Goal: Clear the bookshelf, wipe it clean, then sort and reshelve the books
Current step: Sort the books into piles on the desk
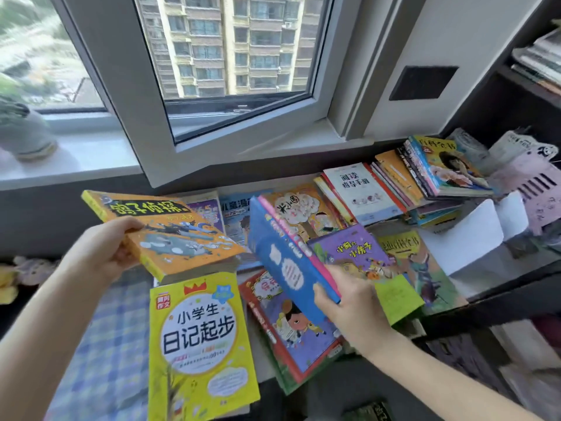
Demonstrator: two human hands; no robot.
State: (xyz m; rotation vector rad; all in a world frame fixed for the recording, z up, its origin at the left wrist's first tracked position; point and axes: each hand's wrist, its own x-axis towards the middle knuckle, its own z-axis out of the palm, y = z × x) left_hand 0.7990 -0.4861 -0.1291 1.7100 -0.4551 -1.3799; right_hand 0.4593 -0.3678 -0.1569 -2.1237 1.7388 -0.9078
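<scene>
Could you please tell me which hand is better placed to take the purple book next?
Probably the right hand: it grips the blue book right beside the purple book, while the left hand holds the orange book farther away.

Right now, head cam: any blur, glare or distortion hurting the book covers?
Head view: wide-angle bows the window frame; even daylight, no harsh glare; yellow book title sharp; orange book in left hand, blue book in right hand softer; plant pot and right-edge shelf blurred.
</scene>
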